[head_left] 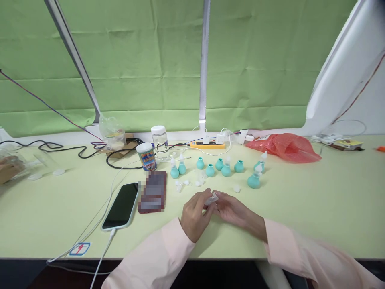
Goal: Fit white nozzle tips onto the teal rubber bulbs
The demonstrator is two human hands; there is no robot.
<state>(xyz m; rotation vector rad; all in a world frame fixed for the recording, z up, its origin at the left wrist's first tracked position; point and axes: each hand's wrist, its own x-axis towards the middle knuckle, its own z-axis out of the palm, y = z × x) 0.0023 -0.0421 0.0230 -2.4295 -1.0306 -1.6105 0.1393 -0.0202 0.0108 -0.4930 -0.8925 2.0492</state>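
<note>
My left hand (197, 212) and my right hand (231, 208) meet over the front middle of the table, fingers closed around a small clear plastic piece (212, 198). Its exact kind is partly hidden by my fingers. Beyond them stand several open teal bulbs (210, 170). Teal bulbs with clear tips fitted stand at the left (175, 171) and at the right (254, 180). Loose small clear parts (179, 187) lie left of the bulbs, and a round white disc (237, 189) lies just beyond my right hand.
A charging phone (121, 206) and a dark red blurred item (152, 192) lie left. Behind them stand a printed can (146, 157) and a clear jar (160, 141). An orange power strip (207, 145) and a red plastic bag (285, 147) lie at the back. White cables cross the left side.
</note>
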